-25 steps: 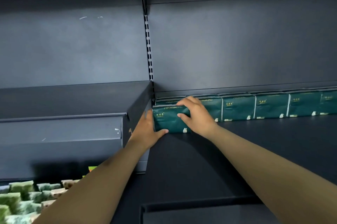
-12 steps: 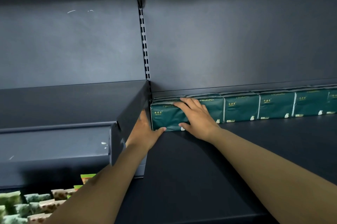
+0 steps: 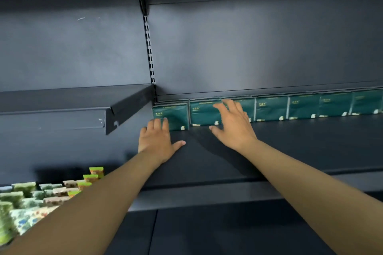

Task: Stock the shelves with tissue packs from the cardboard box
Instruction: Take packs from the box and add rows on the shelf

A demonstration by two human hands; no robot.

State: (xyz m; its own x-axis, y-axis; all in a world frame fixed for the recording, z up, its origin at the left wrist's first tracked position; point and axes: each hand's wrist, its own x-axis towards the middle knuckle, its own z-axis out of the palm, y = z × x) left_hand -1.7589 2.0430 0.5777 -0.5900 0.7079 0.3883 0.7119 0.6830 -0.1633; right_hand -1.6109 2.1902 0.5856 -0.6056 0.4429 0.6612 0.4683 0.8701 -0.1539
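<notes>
A row of dark green tissue packs (image 3: 271,108) stands along the back of a dark metal shelf (image 3: 300,142). The leftmost pack (image 3: 172,113) sits in the shelf's back left corner. My left hand (image 3: 157,140) lies flat on the shelf just in front of that pack, fingers straight, fingertips at its lower edge. My right hand (image 3: 234,126) hovers spread in front of the second pack (image 3: 204,111) and its neighbour, holding nothing. The cardboard box is out of view.
A higher dark shelf (image 3: 62,99) juts out on the left, its bracket (image 3: 128,111) slanting toward the corner. A slotted upright (image 3: 150,51) runs up the back panel. Small green and patterned packs (image 3: 27,198) fill a lower shelf at bottom left.
Both hands have let go of the leftmost tissue pack, which now stands in the corner. The hands have drawn back toward me, and the view has tilted and shifted.
</notes>
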